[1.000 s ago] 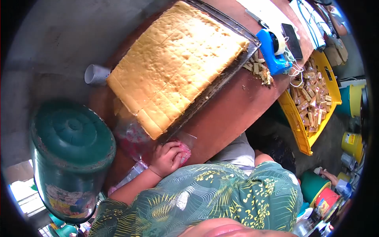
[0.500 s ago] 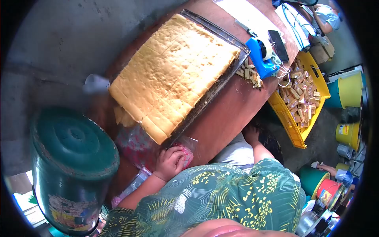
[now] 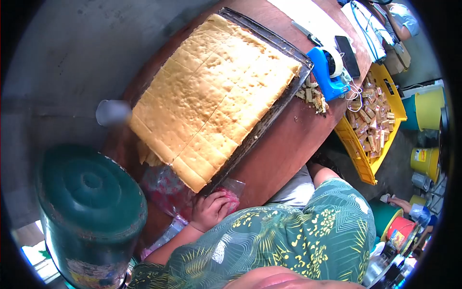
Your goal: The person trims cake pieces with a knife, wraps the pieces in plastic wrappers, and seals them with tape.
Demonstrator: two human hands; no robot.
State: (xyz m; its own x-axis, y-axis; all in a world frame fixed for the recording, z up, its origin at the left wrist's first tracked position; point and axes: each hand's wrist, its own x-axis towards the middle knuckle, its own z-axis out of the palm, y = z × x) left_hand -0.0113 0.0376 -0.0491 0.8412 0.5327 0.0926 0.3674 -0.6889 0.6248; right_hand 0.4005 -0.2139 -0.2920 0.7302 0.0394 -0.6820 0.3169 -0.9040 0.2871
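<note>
My left hand (image 3: 210, 210) rests at the near table edge, fingers curled over a pink-patterned plastic bag (image 3: 232, 200). Just beyond it lies a large slab of yellow sheet cake (image 3: 216, 96), scored with straight cut lines, on a dark metal tray (image 3: 269, 118). More pink-patterned plastic (image 3: 166, 188) spreads under the near-left corner of the cake. My right forearm (image 3: 325, 174) hangs low beside the table, and the fingers of that hand are hidden.
A lidded green bucket (image 3: 91, 192) stands at the left. On the table are a blue tape dispenser (image 3: 327, 77), phone (image 3: 347, 57), knife (image 3: 306, 32) and cake scraps (image 3: 312, 96). A yellow crate (image 3: 357, 154) holds wrapped pieces. Another person (image 3: 403, 21) is at top right.
The view has shifted slightly, so the table and cake sit a little differently in frame. My left hand stays on the pink bag. Less of my right hand shows.
</note>
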